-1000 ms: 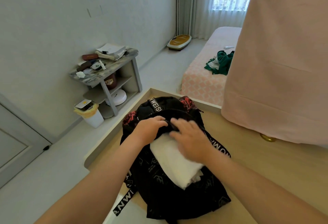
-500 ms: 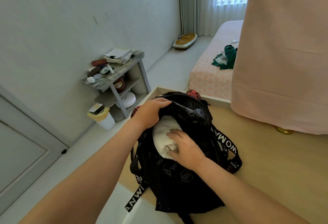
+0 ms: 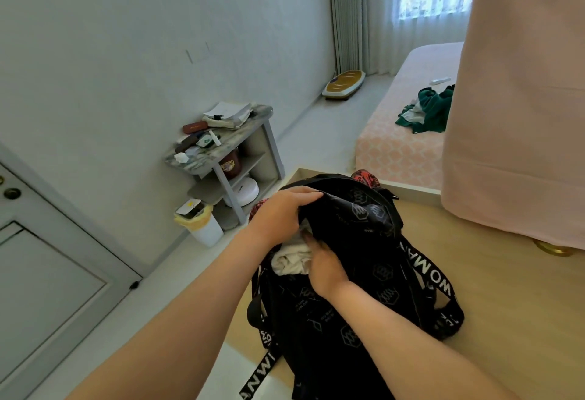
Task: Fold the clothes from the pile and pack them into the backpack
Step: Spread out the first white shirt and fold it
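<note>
Left hand: fingers curled over the upper rim of the backpack, gripping it and holding the mouth up and open.

Right hand: lies against a folded white garment at the mouth, fingers reaching into the opening. Fingertips are in shadow, so I cannot tell whether they pinch the cloth or only press on it.

Garment: roughly half inside, with its near end showing outside the rim. The backpack stands on the wooden table, near its corner.

Progress (judgement): this piece is folded and mid-insertion, not yet seated. Green clothes lie heaped on the bed, well apart from the backpack. These are likely the rest of the pile, so folding and packing remain.

Not visible: the backpack interior, so what is already packed is unknown. A pink cloth at right covers part of the heap, so its extent is unclear. The zipper state is not readable.
</note>
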The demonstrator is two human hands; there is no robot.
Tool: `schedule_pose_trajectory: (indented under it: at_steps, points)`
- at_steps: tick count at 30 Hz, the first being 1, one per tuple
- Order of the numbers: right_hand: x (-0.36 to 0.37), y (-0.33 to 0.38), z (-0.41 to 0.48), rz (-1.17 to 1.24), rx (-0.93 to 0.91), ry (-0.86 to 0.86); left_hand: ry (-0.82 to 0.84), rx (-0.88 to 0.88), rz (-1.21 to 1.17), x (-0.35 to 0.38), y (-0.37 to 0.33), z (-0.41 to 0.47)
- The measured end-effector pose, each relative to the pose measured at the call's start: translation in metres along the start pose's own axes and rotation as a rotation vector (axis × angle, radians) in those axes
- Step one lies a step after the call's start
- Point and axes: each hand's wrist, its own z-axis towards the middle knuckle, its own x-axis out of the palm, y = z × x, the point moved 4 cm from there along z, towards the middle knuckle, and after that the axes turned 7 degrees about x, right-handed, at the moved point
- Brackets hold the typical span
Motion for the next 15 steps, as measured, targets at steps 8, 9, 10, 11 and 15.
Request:
schedule_pose_trajectory:
  at_steps: [8, 9, 10, 11, 15]
  points:
    - [0.036, 0.007, -0.031, -0.126, -0.135, -0.131, -0.028, -0.015, -0.069, -0.004, 0.010, 0.007]
    - [0.039, 0.008, -0.022, -0.118, -0.088, -0.063, -0.030, -0.022, -0.081, -0.002, 0.011, 0.008]
    - [0.040, 0.010, -0.014, -0.116, -0.037, 0.010, -0.035, -0.027, -0.085, -0.001, 0.013, 0.008]
    - [0.038, 0.011, -0.007, -0.133, -0.003, 0.079, -0.037, -0.034, -0.082, -0.001, 0.015, 0.007]
    - [0.017, 0.017, 0.001, -0.262, -0.026, 0.222, -0.025, -0.057, -0.055, -0.011, 0.029, 0.003]
